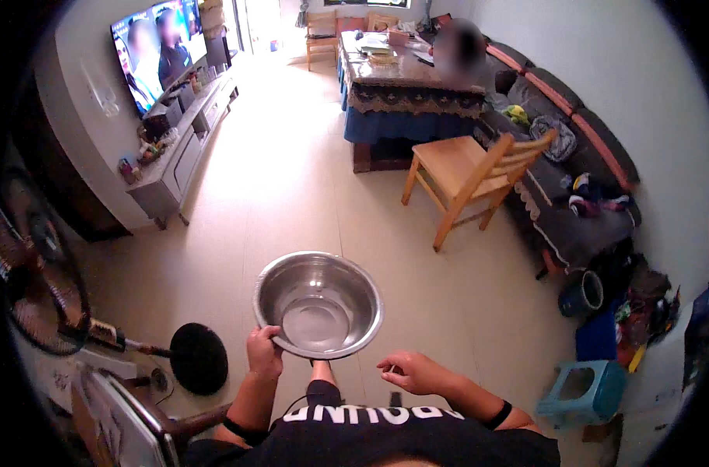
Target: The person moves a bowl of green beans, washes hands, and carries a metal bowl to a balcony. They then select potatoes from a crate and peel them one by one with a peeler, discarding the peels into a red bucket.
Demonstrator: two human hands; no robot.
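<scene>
A wide stainless steel basin hangs in front of my body above the tiled floor. Its inside is shiny, and no contents show in it. My left hand grips the near left part of its rim, thumb on top. To the right of the basin, my right hand is held apart from it with fingers loosely curled. A small pale spot shows between those fingers, too small to make out. Below the basin, one of my legs is partly visible.
A wooden chair stands ahead right, beside a cloth-covered table where a person sits. A dark sofa lines the right wall. A pedestal fan's round base is at left, a blue plastic stool at right, a TV cabinet farther left.
</scene>
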